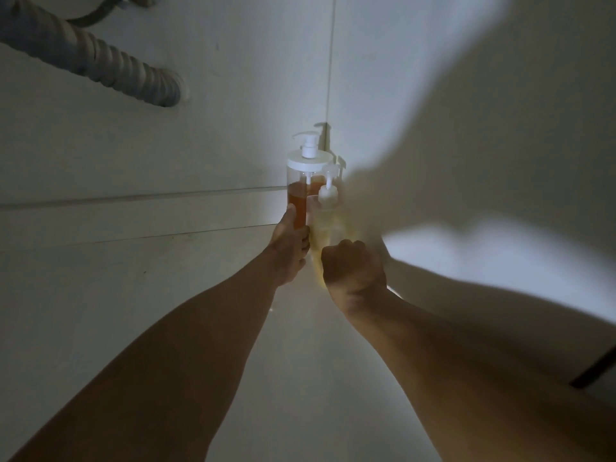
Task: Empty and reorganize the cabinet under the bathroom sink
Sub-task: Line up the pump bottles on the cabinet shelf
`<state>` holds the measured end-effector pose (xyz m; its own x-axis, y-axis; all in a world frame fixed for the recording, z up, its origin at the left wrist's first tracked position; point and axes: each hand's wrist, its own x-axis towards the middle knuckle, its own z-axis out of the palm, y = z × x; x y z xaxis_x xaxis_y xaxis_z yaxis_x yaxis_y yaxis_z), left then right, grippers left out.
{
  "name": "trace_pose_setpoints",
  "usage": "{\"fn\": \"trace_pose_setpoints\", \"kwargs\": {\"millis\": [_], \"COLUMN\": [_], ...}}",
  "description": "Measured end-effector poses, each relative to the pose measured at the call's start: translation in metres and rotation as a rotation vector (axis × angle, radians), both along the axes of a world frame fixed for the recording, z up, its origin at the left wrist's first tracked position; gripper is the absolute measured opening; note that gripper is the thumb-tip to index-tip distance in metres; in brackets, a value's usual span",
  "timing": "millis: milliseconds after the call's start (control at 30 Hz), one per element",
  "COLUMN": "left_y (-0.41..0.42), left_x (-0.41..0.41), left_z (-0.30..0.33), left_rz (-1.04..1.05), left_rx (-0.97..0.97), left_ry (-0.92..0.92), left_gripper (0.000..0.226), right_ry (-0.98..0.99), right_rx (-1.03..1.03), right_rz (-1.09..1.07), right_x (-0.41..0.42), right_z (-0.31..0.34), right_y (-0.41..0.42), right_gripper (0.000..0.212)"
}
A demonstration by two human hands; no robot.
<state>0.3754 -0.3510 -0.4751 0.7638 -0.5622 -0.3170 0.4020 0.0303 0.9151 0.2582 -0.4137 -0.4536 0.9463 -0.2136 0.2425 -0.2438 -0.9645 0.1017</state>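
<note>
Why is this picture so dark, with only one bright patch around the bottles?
Head view: light enters from the right, lighting the wall and the two pump bottles, orange and pale yellow; the left hand, right hand and arms cast wide soft shadows; the yellow bottle looks smeared; the hose stays dim; the wide lens bends the panel seams.

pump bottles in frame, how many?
2. Amber-liquid pump bottle gripped by the left hand; pale-yellow pump bottle beside it, held by the right hand. Shadow may hide more.

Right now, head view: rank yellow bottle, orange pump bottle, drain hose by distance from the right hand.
1. yellow bottle: in the right hand grip.
2. orange pump bottle: just left, held by the left hand.
3. drain hose: far upper left.
</note>
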Motion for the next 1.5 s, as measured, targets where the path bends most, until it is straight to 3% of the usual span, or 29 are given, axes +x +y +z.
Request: {"fn": "trace_pose_setpoints", "kwargs": {"millis": [200,600,800,1000,1133,1300,1367,1500], "left_y": [-0.002,0.068,0.138,0.210,0.257,0.300,0.313,0.333], "left_x": [-0.001,-0.040,-0.086,-0.150,-0.192,-0.231,-0.238,-0.248], "left_z": [-0.005,0.023,0.043,0.058,0.062,0.035,0.013,-0.036], "left_rz": [0.023,0.109,0.068,-0.192,-0.515,-0.866,-0.917,-0.833], "left_rx": [-0.027,0.213,0.348,0.559,0.680,0.939,1.086,1.293], "left_ry": [0.003,-0.109,-0.227,-0.334,-0.259,-0.181,-0.238,-0.538], "left_gripper": [0.082,0.078,0.050,0.011,0.017,0.028,0.034,0.064], "right_ry": [-0.011,-0.017,-0.026,0.013,0.169,0.490,0.587,0.687], "right_rx": [0.073,0.215,0.318,0.512,0.644,0.599,0.548,0.470], "right_rz": [0.029,-0.034,-0.021,0.132,0.178,0.177,0.164,0.171], "right_x": [0.003,-0.032,-0.080,-0.132,-0.167,-0.202,-0.211,-0.212], "right_z": [-0.005,0.012,0.022,0.040,0.043,0.022,0.006,-0.045], "right_y": [-0.006,0.002,0.036,0.094,0.139,0.172,0.183,0.203], "right_gripper": [0.025,0.033,0.011,0.007,0.004,0.005,0.004,0.029]}}
